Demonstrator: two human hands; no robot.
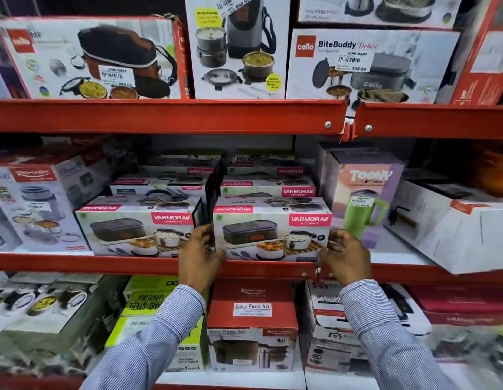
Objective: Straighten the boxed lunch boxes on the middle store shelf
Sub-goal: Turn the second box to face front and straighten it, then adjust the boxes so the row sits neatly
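I've got my left hand (pixel 199 250) and right hand (pixel 346 256) clamped on the ends of the front right Varmora box (pixel 271 236) at the middle shelf (pixel 149 264) lip; an uneven push could skew it into the left Varmora box (pixel 138 233).

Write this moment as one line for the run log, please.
step: straighten boxes | left hand: on left end of right front Varmora box | right hand: on its right end | place: middle shelf front edge
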